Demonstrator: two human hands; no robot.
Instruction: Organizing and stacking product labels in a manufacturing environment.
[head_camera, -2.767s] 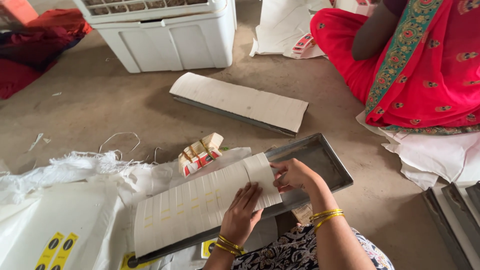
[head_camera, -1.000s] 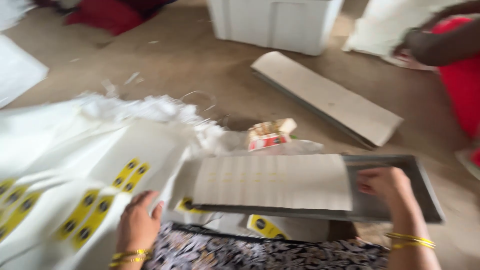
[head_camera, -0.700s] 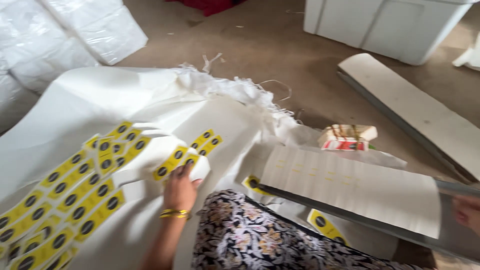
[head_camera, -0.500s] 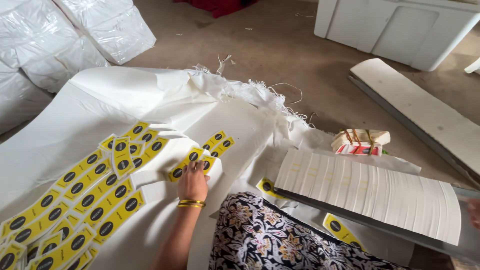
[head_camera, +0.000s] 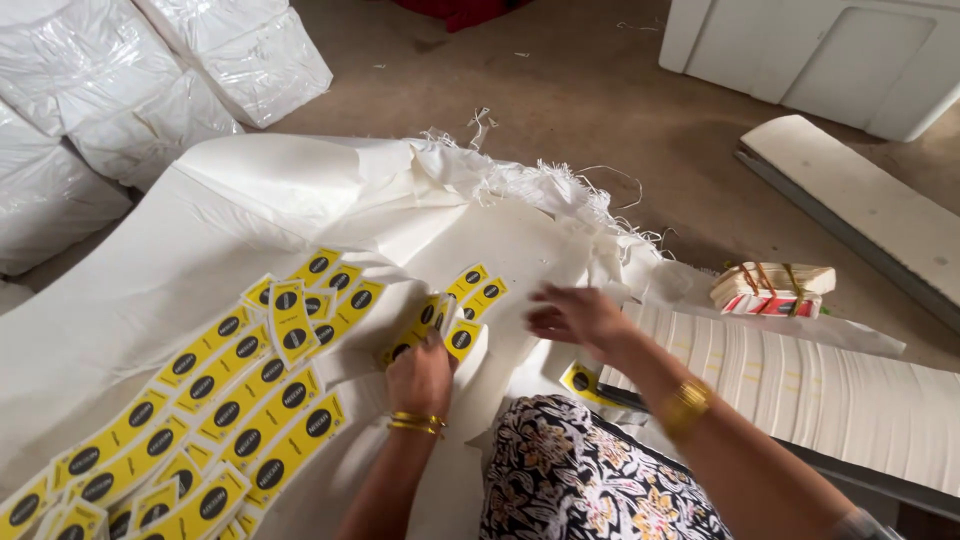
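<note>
My left hand (head_camera: 420, 375) pinches a small stack of yellow labels (head_camera: 432, 322) at frame centre; my right hand (head_camera: 575, 318) hovers spread.
Thin, light, slippery paper strips: I judge they fan apart easily, so best gripped across the stack's middle.

The right hand (head_camera: 575, 318) is blurred, so whether its fingers touch anything cannot be told. The left hand (head_camera: 420, 375) covers the lower ends of the yellow labels (head_camera: 432, 322) it pinches. The stack of white sheets (head_camera: 800, 385) and the white plastic crate (head_camera: 830, 55) run off the frame's edge.
</note>
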